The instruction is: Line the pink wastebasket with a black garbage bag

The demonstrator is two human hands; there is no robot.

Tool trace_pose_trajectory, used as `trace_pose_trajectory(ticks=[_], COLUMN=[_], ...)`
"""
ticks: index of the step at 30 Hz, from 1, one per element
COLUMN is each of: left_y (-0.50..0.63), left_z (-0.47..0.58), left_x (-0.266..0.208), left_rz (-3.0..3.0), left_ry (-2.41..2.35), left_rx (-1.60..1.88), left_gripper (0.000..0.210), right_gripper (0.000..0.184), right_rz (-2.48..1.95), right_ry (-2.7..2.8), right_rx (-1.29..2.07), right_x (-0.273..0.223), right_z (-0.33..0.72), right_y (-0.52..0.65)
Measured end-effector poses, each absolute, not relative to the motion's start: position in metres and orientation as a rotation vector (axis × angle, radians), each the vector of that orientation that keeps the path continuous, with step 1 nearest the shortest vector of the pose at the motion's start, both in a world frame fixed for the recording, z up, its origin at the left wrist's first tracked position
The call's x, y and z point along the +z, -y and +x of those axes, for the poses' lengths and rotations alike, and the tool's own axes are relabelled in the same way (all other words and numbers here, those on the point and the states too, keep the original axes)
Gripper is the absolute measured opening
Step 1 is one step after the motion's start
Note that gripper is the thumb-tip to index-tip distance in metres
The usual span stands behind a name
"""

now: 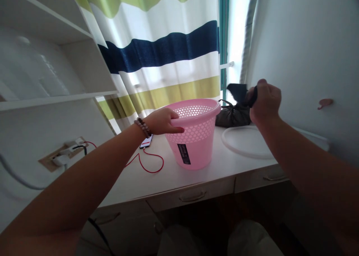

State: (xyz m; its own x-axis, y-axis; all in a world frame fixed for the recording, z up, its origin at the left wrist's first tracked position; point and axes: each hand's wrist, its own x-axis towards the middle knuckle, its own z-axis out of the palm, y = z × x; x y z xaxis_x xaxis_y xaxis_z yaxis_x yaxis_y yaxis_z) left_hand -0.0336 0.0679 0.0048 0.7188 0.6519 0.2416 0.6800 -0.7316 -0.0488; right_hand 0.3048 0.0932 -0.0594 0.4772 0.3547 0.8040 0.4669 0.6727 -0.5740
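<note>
A pink trash basket (193, 151) with a perforated upper part and a black label stands upright on the white desk. My left hand (162, 121) grips its rim on the left side, thumb outside and fingers over the edge. To the right of the basket and above the desk, my right hand (266, 99) is closed around a black plastic bag (238, 92), bunched up, with one end sticking out to the left. Part of that bag is hidden in the fist and slightly blurred. The basket's bottom inside is out of sight.
Behind the basket lies a dark tied bag (232, 116). A white ring (224, 138) rests on the desk (131, 181) at the right. A phone (146, 142) on a red cable lies left. Striped curtains (168, 46) hang behind; a shelf (56, 101) juts out upper left.
</note>
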Motion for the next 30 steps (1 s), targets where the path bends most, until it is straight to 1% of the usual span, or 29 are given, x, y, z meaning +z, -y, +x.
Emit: trace_pose_trajectory(ticks=[1, 3, 5, 7, 10, 12, 16, 20, 23, 25, 28, 30], left_y=[-0.076, -0.095, -0.116, -0.138, -0.175, -0.201, -0.245, -0.27, -0.277, -0.277, -0.269, -0.256], left_z=[-0.033, -0.032, -0.029, -0.025, -0.022, -0.024, -0.038, -0.05, -0.051, -0.05, -0.05, -0.05], left_x=[0.004, 0.001, -0.002, -0.004, -0.005, -0.004, -0.005, -0.007, -0.008, -0.008, -0.009, -0.011], left_rz=[-2.769, -2.724, -2.668, -2.608, -2.519, -2.469, -2.345, -2.295, -2.305, -2.342, -2.373, -2.329], left_ry=[1.106, 1.136, 1.16, 1.191, 1.239, 1.251, 1.293, 1.266, 1.249, 1.249, 1.268, 1.279], left_rx=[-0.323, -0.343, -0.36, -0.353, -0.28, -0.195, -0.119, -0.172, -0.239, -0.233, -0.186, -0.232], left_gripper=[0.044, 0.044, 0.043, 0.042, 0.041, 0.042, 0.053, 0.065, 0.071, 0.068, 0.057, 0.056], right_gripper=[0.047, 0.045, 0.043, 0.036, 0.023, 0.022, 0.024, 0.02, 0.022, 0.024, 0.027, 0.027], right_rz=[-0.945, -1.173, -1.427, -1.635, -1.749, -1.72, -1.739, -1.745, -1.686, -1.637, -1.568, -1.525], right_ry=[1.136, 1.396, 1.719, 1.865, 1.929, 1.913, 1.872, 1.911, 1.968, 2.016, 2.08, 2.116], right_rx=[-0.155, -0.247, -0.236, -0.205, -0.197, -0.241, -0.288, -0.269, -0.232, -0.197, -0.156, -0.136], right_x=[-0.071, -0.105, -0.15, -0.197, -0.251, -0.268, -0.273, -0.27, -0.267, -0.264, -0.259, -0.256], right_z=[0.318, 0.342, 0.361, 0.374, 0.384, 0.386, 0.385, 0.383, 0.378, 0.371, 0.353, 0.337], right_y=[-0.091, -0.088, -0.085, -0.082, -0.077, -0.074, -0.073, -0.077, -0.074, -0.066, -0.051, -0.039])
